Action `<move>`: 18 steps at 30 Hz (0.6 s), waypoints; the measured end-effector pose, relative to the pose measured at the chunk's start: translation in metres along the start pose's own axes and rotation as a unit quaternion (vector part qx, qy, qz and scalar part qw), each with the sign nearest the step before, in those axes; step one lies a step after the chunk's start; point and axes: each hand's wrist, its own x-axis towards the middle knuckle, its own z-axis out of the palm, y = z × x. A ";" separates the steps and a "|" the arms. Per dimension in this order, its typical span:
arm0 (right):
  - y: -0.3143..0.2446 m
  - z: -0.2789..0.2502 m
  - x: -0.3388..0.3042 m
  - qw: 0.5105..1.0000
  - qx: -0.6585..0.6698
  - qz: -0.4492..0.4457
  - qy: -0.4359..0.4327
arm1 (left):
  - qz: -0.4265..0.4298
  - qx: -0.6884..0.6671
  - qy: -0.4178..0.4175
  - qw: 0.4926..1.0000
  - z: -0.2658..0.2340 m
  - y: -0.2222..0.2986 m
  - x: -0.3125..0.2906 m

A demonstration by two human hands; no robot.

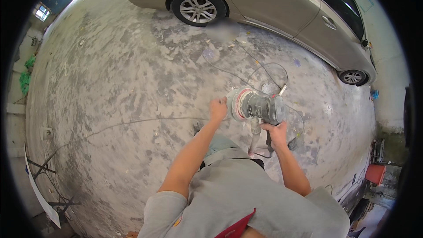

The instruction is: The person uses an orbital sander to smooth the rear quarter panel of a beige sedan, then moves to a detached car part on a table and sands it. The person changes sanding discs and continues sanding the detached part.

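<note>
Seen from above, the person's right hand point(276, 132) grips a dusty grey round-headed power sander point(257, 105) at waist height, while left hand point(218, 109) fingertips pinch its sanding disc's point(233, 104) edge, apparently mid-fitting, above a paint-stained concrete floor point(132, 83) beside a beige car point(273, 0).

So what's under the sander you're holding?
Below the sander: dusty concrete floor, a thin cable and a round disc. The floor directly beneath it is hidden.

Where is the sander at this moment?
In the head view the sander sits right of centre, held up between both hands: the left hand at its disc, the right hand under its body, below the beige car.
</note>
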 end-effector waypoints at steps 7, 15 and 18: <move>-0.027 0.124 0.094 0.997 -0.036 0.039 0.049 | -0.108 0.078 -0.064 0.989 -0.040 -0.011 0.153; -0.015 0.175 0.209 0.956 -0.173 0.094 0.217 | 0.043 0.214 -0.147 0.965 0.003 -0.135 0.392; 0.059 0.179 0.266 0.927 -0.191 0.097 0.309 | -0.033 0.147 -0.090 0.985 0.065 -0.169 0.498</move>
